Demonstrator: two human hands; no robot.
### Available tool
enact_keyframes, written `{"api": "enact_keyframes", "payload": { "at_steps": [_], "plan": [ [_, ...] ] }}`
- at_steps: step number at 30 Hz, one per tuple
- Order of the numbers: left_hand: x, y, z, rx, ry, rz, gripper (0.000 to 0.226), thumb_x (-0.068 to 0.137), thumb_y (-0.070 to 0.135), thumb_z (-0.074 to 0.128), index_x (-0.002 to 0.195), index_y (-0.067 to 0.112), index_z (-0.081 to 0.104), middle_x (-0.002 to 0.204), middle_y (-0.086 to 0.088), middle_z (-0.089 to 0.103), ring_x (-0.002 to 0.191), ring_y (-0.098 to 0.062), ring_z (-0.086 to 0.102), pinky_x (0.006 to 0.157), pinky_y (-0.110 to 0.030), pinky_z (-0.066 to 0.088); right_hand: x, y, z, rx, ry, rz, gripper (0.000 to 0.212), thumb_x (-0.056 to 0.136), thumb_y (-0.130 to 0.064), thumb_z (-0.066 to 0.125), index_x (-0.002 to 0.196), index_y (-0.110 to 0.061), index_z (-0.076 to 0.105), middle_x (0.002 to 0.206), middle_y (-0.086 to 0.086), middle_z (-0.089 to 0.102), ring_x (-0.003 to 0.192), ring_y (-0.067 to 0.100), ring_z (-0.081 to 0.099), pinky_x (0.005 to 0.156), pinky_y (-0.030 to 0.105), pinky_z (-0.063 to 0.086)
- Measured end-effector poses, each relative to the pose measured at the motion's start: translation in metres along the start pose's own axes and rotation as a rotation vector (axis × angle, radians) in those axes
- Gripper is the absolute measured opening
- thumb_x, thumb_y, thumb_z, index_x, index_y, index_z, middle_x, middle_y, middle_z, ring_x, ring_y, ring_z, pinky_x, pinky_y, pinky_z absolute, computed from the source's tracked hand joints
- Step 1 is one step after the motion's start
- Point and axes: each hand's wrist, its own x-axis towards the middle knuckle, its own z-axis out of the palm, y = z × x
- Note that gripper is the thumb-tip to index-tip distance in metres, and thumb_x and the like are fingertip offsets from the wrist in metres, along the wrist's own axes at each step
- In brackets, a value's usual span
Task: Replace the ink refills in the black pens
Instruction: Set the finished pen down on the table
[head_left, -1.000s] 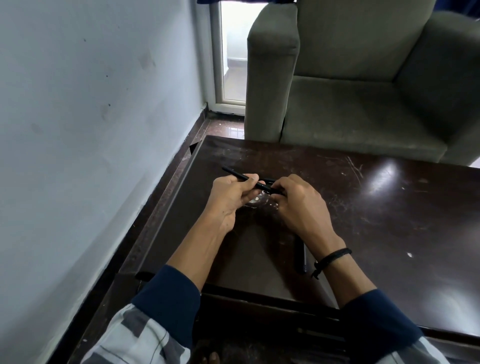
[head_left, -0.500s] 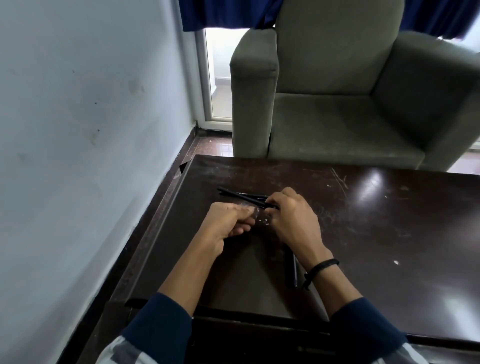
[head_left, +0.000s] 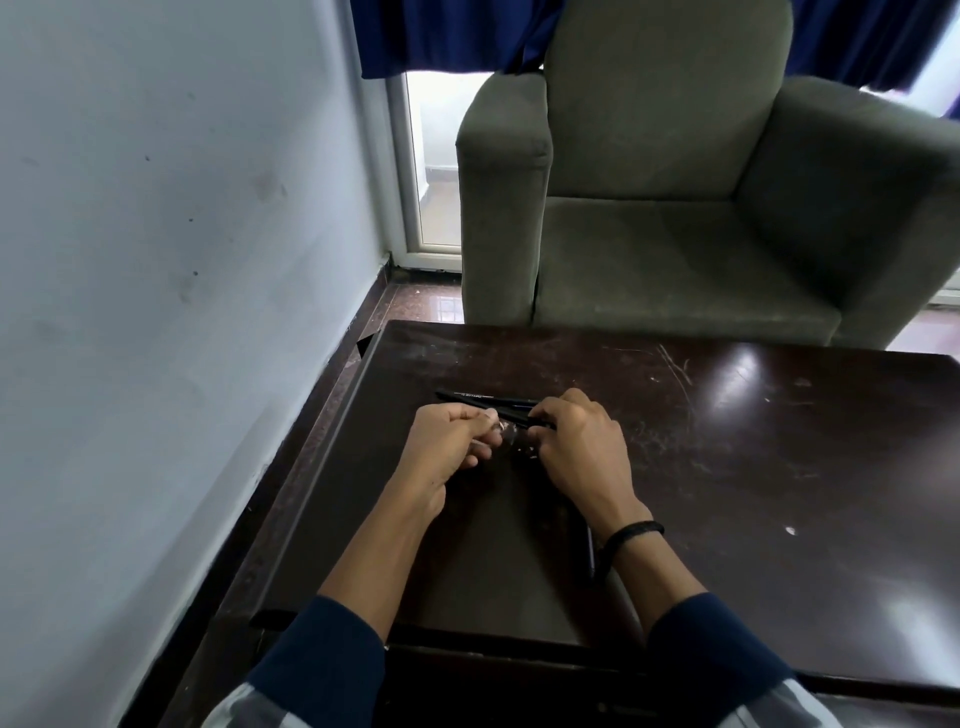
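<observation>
1. Pen (head_left: 515, 417), head view: held just above the table (head_left: 779, 467), right hand (head_left: 576, 447) fingers clamped on its barrel, left hand (head_left: 449, 441) fingers curled, pinching its other end.
2. Handling, likely: light, stiff, slick plastic; grip both barrel ends to twist.

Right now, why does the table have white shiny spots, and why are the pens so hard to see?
Head view: light bounces off the glossy table as glare patches near the armchair and at the right edge; the black pens blend into the dark top; the bright doorway is washed out; the wide lens bends the wall.
</observation>
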Motion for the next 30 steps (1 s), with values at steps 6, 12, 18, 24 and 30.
{"api": "enact_keyframes", "payload": {
  "at_steps": [6,12,18,24,30],
  "plan": [
    [-0.001,0.001,-0.007,-0.138,0.078,0.069,0.01,0.097,0.013,0.066,0.099,0.011,0.075,0.082,-0.008,0.076,0.066,-0.01,0.065,0.058,-0.018,0.052,0.015,0.008,0.002,-0.067,-0.071,0.006,0.02,0.097,-0.021,0.066,0.116,-0.02,0.072,0.115,0.003,0.062,0.107,0.027,0.059,0.088,0.043,0.047],
    [0.004,-0.001,-0.01,-0.17,0.117,0.065,0.01,0.098,0.012,0.066,0.102,0.01,0.074,0.088,-0.01,0.077,0.069,-0.011,0.065,0.06,-0.018,0.054,0.018,0.018,0.012,-0.124,-0.084,0.007,0.02,0.098,-0.021,0.064,0.117,-0.02,0.072,0.116,0.004,0.061,0.107,0.029,0.058,0.087,0.043,0.044],
    [0.007,-0.002,-0.011,-0.174,0.143,0.056,0.009,0.097,0.013,0.066,0.102,0.011,0.074,0.089,-0.01,0.077,0.069,-0.011,0.066,0.06,-0.018,0.054,0.025,0.015,0.021,-0.143,-0.061,-0.033,0.021,0.098,-0.02,0.065,0.118,-0.018,0.072,0.116,0.005,0.061,0.104,0.029,0.058,0.083,0.043,0.046],
    [0.01,-0.002,-0.014,-0.178,0.154,0.059,0.009,0.097,0.013,0.066,0.102,0.012,0.074,0.09,-0.01,0.078,0.072,-0.012,0.067,0.064,-0.021,0.056,0.03,0.018,0.025,-0.124,-0.029,-0.035,0.021,0.095,-0.017,0.068,0.116,-0.016,0.073,0.112,0.006,0.062,0.101,0.031,0.059,0.08,0.043,0.048],
    [0.01,-0.003,-0.015,-0.17,0.154,0.056,0.009,0.098,0.014,0.066,0.103,0.012,0.073,0.09,-0.009,0.078,0.074,-0.013,0.067,0.067,-0.022,0.056,0.032,0.018,0.015,-0.042,-0.018,-0.001,0.023,0.091,-0.013,0.072,0.114,-0.016,0.073,0.109,0.005,0.062,0.1,0.031,0.061,0.081,0.042,0.051]
  ]
}}
